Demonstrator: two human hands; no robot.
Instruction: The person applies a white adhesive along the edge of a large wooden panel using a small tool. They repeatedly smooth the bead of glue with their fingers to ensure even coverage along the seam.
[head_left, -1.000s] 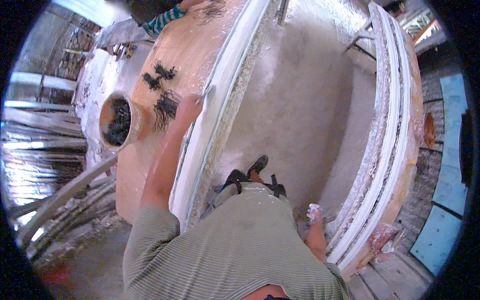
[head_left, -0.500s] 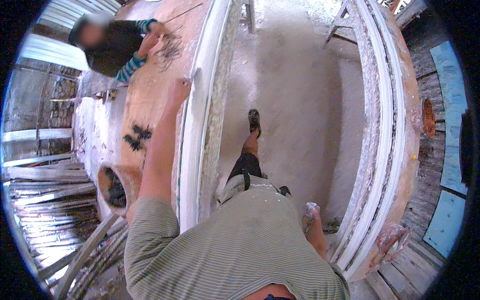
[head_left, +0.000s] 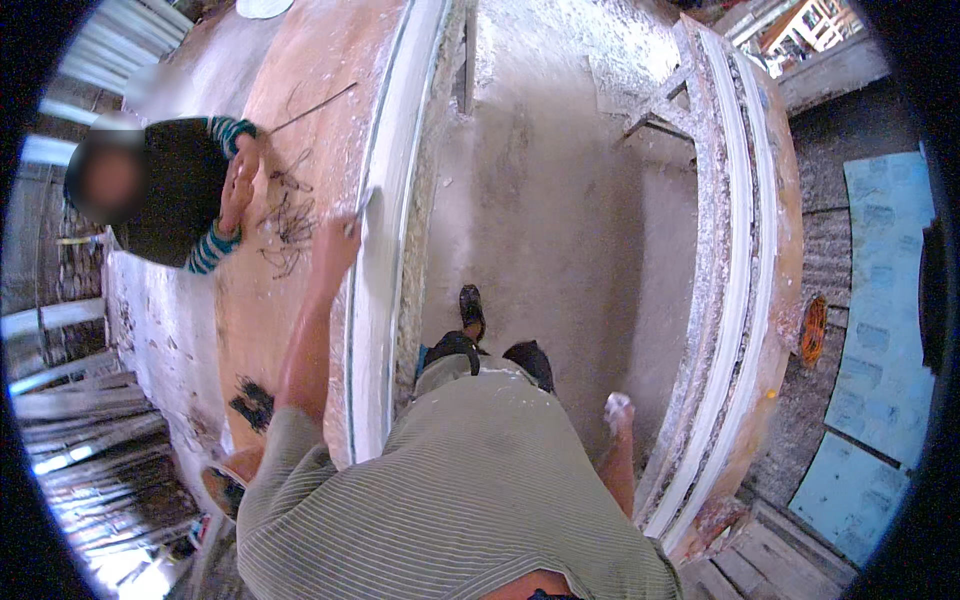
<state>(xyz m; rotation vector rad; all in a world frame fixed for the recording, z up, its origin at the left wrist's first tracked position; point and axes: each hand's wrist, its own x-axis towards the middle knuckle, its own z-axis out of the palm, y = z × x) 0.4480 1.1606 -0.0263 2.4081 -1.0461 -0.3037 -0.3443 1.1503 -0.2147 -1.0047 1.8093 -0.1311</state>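
1. By the lower left corner of the worktop (head_left: 245,325), we see a round orange-brown container (head_left: 243,463), partly covered by our sleeve (head_left: 285,455); its mouth faces left and something dark sits inside, too small for us to name.
2. Along the right edge of that worktop runs the long white strip (head_left: 380,310). We find its upper face pale and mostly smooth, with thin dark greenish lines along its length and a rough, crumbly flank on the right.
3. Our left hand (head_left: 340,230) is closed around a thin grey tool (head_left: 369,200), whose blade stands against the left part of the strip.
4. Our right hand (head_left: 620,408) hangs low over the floor, well apart from the left, its fingers coated white; we cannot tell whether it grips anything.
5. Near the left edge of the worktop, below our left hand, we have a black bundle (head_left: 252,403); farther up, loose dark strands (head_left: 290,225) lie between our left hand and a co-worker's hands (head_left: 237,190), which are close together at the left edge.
6. To our right stands a second support bearing long white ridged mouldings (head_left: 740,200), and beyond its outer edge lies an orange coil (head_left: 815,330) near blue panels (head_left: 880,280).
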